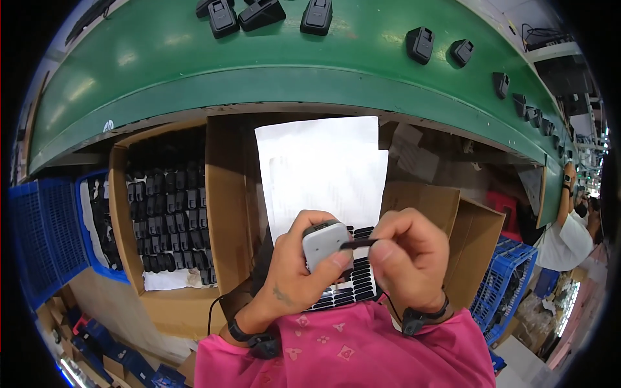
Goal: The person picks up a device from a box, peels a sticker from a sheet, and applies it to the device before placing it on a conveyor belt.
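My left hand [294, 275] is closed round a small grey device [323, 244] with rounded corners, its flat face turned up and the thumb on its lower edge. Between thumb and forefinger, my right hand [414, 262] pinches a thin black strip [358, 244]. The strip's other end meets the right side of the device; whether it is stuck there I cannot tell. Below the hands, on my lap, lies a white sheet with rows of black oblong stickers [363, 284], partly hidden by my hands. Larger white paper sheets [323, 171] lie beyond my hands.
Black dock-like units [317, 16] stand along the green bench [259, 52]. At left, a cardboard box [226, 213] holds rows of black units beside a blue crate [48, 239]. At right are an open carton [475, 252], another blue crate [501, 281] and another person's arm [565, 200].
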`<state>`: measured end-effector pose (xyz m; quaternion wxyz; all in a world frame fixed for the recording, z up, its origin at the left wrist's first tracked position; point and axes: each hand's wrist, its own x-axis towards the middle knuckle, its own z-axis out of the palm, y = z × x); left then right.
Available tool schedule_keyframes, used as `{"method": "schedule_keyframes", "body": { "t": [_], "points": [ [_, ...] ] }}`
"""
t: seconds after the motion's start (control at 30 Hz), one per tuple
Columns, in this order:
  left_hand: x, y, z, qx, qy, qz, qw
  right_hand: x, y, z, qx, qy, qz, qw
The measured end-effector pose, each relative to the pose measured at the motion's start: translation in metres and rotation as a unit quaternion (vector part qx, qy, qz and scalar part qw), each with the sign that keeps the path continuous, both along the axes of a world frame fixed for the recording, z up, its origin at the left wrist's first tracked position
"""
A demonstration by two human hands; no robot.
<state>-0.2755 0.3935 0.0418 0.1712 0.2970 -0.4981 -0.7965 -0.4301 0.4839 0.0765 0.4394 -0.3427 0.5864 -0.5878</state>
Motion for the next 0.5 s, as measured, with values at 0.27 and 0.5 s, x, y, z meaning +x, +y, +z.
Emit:
{"method": "schedule_keyframes", "body": {
  "t": [0.27,0.5],
  "points": [
    [-0.0031,-0.0002,-0.0015,-0.079,0.006,-0.031,0.996,0.0120,-0.0065,0.0032,0.009,0.016,-0.003,1.000],
    [-0.0025,0.0011,-0.0023,-0.096,0.000,-0.030,0.995,0.0075,-0.0030,0.0015,0.044,0.016,0.026,0.999]
  ]
}}
